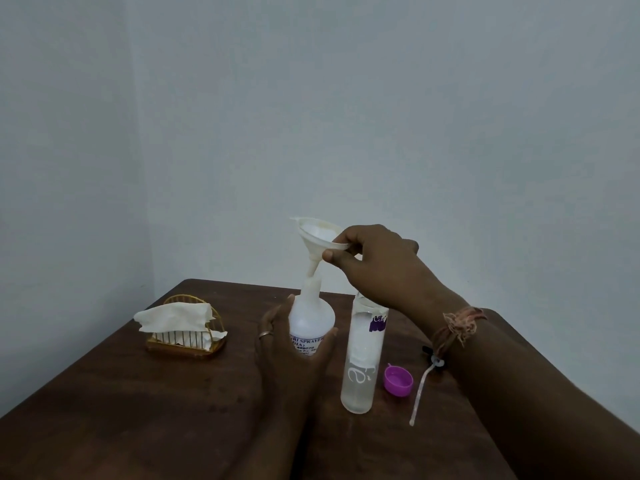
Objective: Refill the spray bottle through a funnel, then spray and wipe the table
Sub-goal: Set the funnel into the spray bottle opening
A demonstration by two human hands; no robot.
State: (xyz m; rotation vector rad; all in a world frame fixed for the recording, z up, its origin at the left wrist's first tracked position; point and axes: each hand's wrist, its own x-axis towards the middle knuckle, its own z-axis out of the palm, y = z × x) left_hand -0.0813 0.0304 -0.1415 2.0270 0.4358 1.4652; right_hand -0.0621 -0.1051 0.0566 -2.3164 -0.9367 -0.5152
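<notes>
Seating the funnel (317,237) is the step here, judging by the setup. The bottle (310,315) is steadied at table (138,393) centre by the left hand (294,344), fingers wrapped round it. Just right of the bottle an uncapped refill tube (362,355) is parked. Above the bottle, the funnel rim is pinched by the right hand (377,261), spout tilted at the neck. It's best straightened and pushed fully in, or spills can be expected.

Single head view, looking forward-down, close over table (138,393), wall behind.
</notes>
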